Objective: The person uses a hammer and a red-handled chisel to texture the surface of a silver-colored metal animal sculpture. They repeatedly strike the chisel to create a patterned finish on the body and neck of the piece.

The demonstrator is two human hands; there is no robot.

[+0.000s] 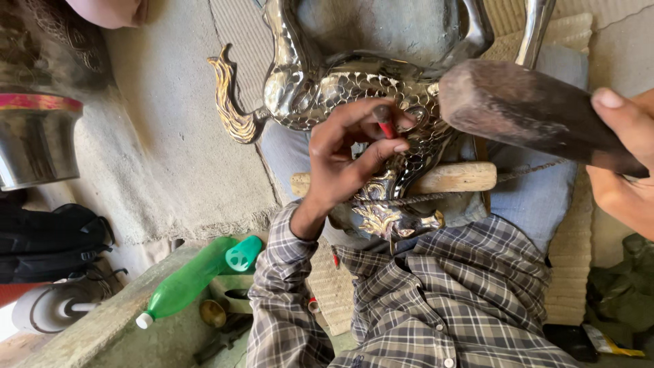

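Silver-coloured embossed metal ornament (354, 95), patterned with fish-like scales and tipped with a gold-toned curled flourish (228, 102), lies across the person's lap, resting on a pale wooden handle (449, 177) and a twisted metal rod (470, 187) that cross beneath it. Its lower end, near the checked shirt (436, 300), carries gold-toned leaf relief.

The left hand (347, 160) is closed around a thin punch with a red shaft (385, 126), pinched between thumb and fingertips, its tip set on the scaled surface. The right hand (623, 163) grips the handle of a dark, worn wooden mallet (524, 109), whose blunt head hangs just right of the punch.

The ornament looks like thin sheet metal: stiff, probably light for its bulk, smooth and likely slippery, and easily dented or scratched. The plain rim or the thick lower end seem the safest places to hold; the thin curled flourish seems likely to bend.

To the left, a green plastic bottle with a white cap (187, 283) lies on its side on a concrete ledge (102, 327), beside a turquoise plastic piece (243, 253); no label shows. A steel pot with a red and gold band (34, 136) stands at the far left, above a black bag (48, 242). No signs are readable.
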